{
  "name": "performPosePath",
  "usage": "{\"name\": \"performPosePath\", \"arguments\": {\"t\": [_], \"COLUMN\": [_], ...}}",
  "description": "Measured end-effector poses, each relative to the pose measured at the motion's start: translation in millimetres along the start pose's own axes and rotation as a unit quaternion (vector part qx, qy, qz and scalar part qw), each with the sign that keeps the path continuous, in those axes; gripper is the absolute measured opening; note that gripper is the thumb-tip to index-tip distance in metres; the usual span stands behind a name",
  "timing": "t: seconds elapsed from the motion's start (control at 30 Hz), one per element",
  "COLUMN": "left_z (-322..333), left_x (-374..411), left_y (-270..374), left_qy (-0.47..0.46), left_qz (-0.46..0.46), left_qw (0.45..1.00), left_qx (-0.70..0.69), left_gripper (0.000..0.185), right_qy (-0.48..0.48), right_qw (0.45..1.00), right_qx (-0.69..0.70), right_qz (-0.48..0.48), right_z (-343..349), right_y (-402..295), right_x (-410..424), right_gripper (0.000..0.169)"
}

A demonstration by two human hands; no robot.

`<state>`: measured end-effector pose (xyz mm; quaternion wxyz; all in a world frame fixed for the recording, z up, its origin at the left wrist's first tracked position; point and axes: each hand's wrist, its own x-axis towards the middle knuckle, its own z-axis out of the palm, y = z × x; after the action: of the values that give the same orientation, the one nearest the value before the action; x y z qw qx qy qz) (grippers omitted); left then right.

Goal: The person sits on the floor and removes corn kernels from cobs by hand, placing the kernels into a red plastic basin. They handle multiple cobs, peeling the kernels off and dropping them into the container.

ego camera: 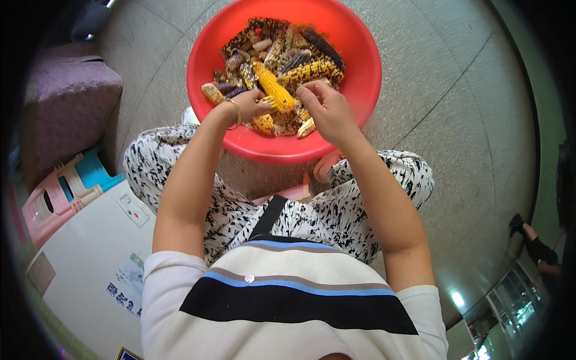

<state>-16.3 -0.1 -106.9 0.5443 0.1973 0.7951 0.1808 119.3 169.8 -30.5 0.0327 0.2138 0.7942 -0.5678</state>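
Note:
A wide red plastic basin holds a heap of corn ears in yellow, purple and mixed colours. My left hand, with a gold bangle at its wrist, grips a yellow corn ear near its lower end. The ear lies slanted over the heap, and part of my grip is hidden. My right hand is over the right side of the heap, just beside that ear, with thumb and forefinger bent towards each other. Whether a kernel is between them is too small to tell. A pale yellow cob lies under this hand.
The basin stands on a grey speckled floor between my knees. At left are pink and blue plastic stools, a white box bearing writing, and a purple cloth-covered piece. Part of a person shows far right.

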Motion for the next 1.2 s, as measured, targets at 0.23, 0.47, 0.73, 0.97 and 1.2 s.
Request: {"name": "performPosePath", "arguments": {"t": [0.23, 0.47, 0.73, 0.97, 1.2], "left_z": [-9.8, 7.0, -10.2, -30.1, -44.5], "left_x": [-93.1, -98.4, -96.9, -82.9, -80.3], "left_y": [73.5, 76.9, 57.6, 49.6, 64.5], "left_qy": [-0.056, 0.172, 0.236, 0.205, 0.163], "left_qz": [0.189, 0.241, 0.246, 0.219, 0.226], "left_qw": [0.945, 0.944, 0.927, 0.945, 0.950], "left_qx": [-0.261, -0.148, -0.158, -0.131, -0.142], "left_gripper": [0.043, 0.046, 0.048, 0.049, 0.064], "right_qy": [0.039, 0.091, -0.010, -0.045, -0.009], "right_qw": [0.993, 0.988, 0.980, 0.965, 0.973], "right_qx": [-0.078, 0.039, 0.136, 0.166, 0.179], "right_qz": [-0.077, -0.116, -0.142, -0.196, -0.148], "right_z": [9.8, 21.9, 35.0, 38.9, 27.6], "right_y": [-16.7, -28.9, -42.5, -33.0, -41.3], "right_x": [-6.5, 11.4, 46.6, 74.2, 66.6], "right_gripper": [0.063, 0.036, 0.026, 0.022, 0.035]}}
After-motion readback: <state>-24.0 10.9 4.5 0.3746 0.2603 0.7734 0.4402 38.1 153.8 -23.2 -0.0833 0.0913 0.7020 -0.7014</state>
